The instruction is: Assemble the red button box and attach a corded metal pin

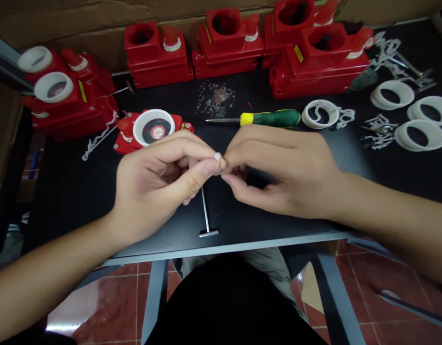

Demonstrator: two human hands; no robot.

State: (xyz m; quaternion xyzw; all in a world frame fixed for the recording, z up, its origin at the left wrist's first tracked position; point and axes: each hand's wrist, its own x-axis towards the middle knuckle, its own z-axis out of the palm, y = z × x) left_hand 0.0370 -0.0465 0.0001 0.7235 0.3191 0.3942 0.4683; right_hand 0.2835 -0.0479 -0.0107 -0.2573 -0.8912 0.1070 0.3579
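My left hand (166, 182) is closed in a pinch, thumb against index finger, on a small white piece (218, 156) whose kind I cannot make out. The fingertips of my right hand (281, 167) are pinched together against the same piece, just right of it, and hide part of it. Below my left fingers a thin metal rod with a crossbar end (205, 211) points toward the table's front edge; its upper end is hidden behind the hand. Beyond the left hand lies a red cover with a white ring (154, 115).
Red housings (158, 62) line the back and left. A green and yellow screwdriver (274, 118) lies behind my right hand, near clear crumbs (217, 96). Several white rings (420, 135), metal bits (380, 132) and white cords (386, 50) are at right. The table's front edge (242, 247) runs below.
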